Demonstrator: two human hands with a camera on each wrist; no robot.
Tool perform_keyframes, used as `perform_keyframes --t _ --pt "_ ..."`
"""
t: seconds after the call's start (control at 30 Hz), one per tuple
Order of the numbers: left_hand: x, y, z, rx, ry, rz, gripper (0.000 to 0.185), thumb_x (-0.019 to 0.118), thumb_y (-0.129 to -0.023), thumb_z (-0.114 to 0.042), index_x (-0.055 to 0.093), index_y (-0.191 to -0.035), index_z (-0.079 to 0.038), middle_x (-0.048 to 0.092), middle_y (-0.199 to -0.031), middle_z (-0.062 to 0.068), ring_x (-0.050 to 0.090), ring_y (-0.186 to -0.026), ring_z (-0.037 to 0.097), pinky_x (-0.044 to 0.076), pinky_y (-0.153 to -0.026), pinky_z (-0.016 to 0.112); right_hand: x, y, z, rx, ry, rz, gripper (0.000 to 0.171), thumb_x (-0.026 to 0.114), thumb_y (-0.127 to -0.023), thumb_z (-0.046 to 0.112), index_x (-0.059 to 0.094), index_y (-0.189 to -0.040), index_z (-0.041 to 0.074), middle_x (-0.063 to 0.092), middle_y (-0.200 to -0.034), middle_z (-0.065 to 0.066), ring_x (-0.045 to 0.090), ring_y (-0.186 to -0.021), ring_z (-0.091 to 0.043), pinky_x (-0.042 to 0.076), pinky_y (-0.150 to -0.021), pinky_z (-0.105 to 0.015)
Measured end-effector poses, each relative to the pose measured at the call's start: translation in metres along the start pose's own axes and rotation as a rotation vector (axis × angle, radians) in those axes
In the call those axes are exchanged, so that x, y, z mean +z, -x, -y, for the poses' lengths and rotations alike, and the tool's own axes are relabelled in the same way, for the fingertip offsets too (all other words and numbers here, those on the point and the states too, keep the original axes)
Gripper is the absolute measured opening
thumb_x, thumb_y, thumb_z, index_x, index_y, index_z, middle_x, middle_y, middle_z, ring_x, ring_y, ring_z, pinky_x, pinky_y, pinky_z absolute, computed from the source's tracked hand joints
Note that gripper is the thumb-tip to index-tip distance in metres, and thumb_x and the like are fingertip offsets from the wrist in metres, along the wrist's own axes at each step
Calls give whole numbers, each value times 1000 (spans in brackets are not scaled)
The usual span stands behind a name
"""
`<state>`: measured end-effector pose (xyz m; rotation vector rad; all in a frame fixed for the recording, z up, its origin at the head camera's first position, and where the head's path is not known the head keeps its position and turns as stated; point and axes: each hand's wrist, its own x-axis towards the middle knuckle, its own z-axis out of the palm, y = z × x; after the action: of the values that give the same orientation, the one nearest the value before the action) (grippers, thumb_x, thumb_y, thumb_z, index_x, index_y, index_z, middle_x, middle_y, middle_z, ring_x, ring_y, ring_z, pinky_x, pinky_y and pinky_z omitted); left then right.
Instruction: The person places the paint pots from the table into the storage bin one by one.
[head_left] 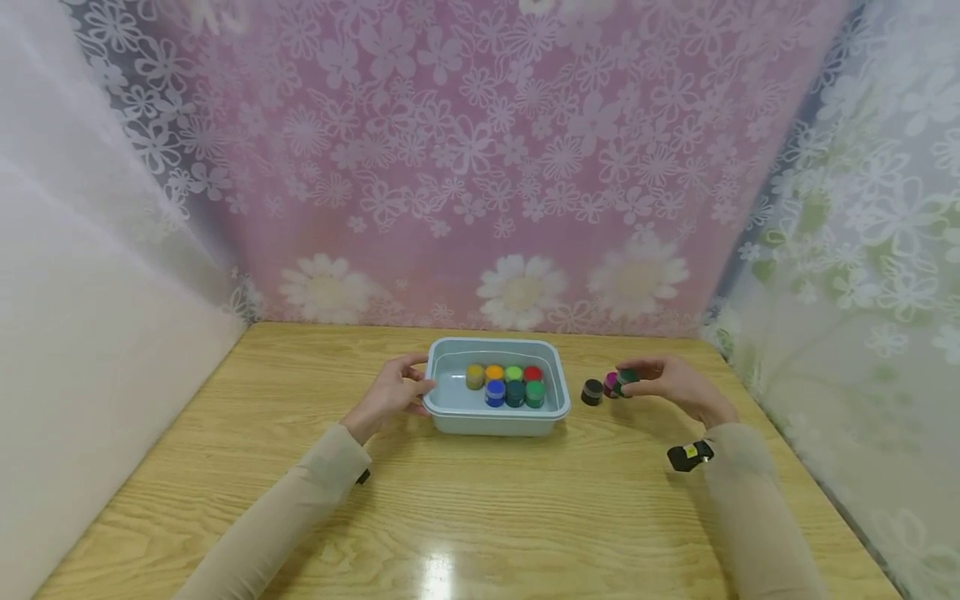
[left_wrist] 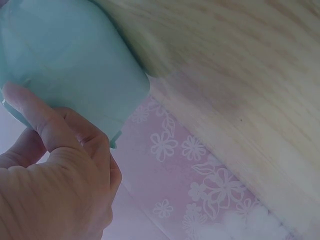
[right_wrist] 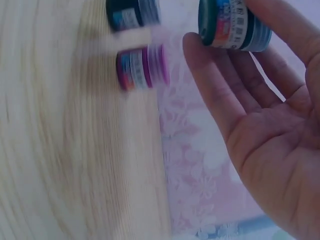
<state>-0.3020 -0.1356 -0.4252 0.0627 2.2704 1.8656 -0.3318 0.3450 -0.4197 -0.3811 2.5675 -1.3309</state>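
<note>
1. A wooden table (head_left: 450, 508), yellowish and streaked with grain, spreads out on all sides of the light blue tub (head_left: 495, 426) resting on it.
2. Just right of the tub, I see a dark jar (head_left: 592, 392) standing upright.
3. Farther right of the tub stands a magenta jar (right_wrist: 134, 69).
4. Nearer than the tub, glare (head_left: 437, 575) whitens the wood.

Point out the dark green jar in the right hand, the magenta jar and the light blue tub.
Dark green jar (right_wrist: 232, 25): right wrist view, on its printed label.
Magenta jar (right_wrist: 140, 68): right wrist view, on its label.
Light blue tub (head_left: 495, 426): head view, on its near outer wall.
</note>
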Motion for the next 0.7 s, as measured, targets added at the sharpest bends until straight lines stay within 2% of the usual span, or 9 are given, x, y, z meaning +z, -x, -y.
perform_keyframes --t 0.2,0.47,0.6,0.7 --pt "0 -1 0 3 -2 7 55 64 -93 -2 47 -145 -8 47 -100 13 61 -66 21 60 -75 56 13 1 9 -18 -90 15 60 78 -84 29 57 -135 7 60 -131 -13 64 -109 -13 53 -100 -43" --pt "-1 0 0 6 9 17 55 64 -93 -1 46 -145 -8 47 -100 14 61 -67 21 59 -75 57 28 -2 25 -23 -154 39 59 76 -87 27 54 -136 2 60 -131 -14 63 -108 -13 52 -98 -41" --pt "-1 0 0 8 2 14 55 64 -93 -1 46 -145 -8 47 -99 13 61 -67 21 60 -75 56 37 -4 37 -30 -173 23 56 76 -87 28 56 -134 5 63 -124 -7 64 -103 -13 55 -89 -48" --pt "-1 1 -1 6 4 13 55 64 -93 -1 46 -145 -8 46 -100 13 61 -67 21 59 -76 57 44 -4 47 -38 -171 8 56 75 -87 30 56 -134 6 65 -121 -1 63 -98 -14 55 -77 -44"
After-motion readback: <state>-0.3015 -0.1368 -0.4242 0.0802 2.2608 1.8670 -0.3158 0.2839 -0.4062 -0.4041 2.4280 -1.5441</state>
